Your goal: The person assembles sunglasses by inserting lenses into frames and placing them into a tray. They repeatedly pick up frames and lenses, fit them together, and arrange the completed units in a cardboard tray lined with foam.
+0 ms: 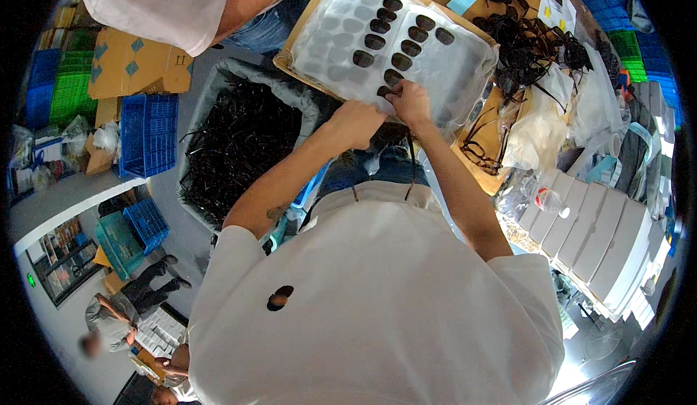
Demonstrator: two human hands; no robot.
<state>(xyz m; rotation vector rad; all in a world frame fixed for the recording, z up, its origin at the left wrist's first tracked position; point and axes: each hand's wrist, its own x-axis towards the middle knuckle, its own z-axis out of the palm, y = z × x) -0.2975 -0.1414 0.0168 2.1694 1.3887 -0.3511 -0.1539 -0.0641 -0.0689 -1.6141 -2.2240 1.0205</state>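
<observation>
Fingertips (pixel 394 94) of our right hand (pixel 411 104) are pinched together at the near edge of the clear plastic sheet (pixel 341 34), closed on or right against a dark sunglass lens (pixel 385 90) there; we cannot tell for sure whether the lens is gripped. Our left hand (pixel 356 123) is loosely curled just beside it, its fingers meeting the same near edge of the sheet, and whether it holds anything is hidden. More dark oval lenses (pixel 398 40) lie in rows on the sheet just beyond our fingers. The sheet rests on a cardboard tray (pixel 305 20). To our left sits a bin of black frames (pixel 232 143); to our right, a tangle of sunglasses (pixel 526 42) and white boxes (pixel 595 238).
</observation>
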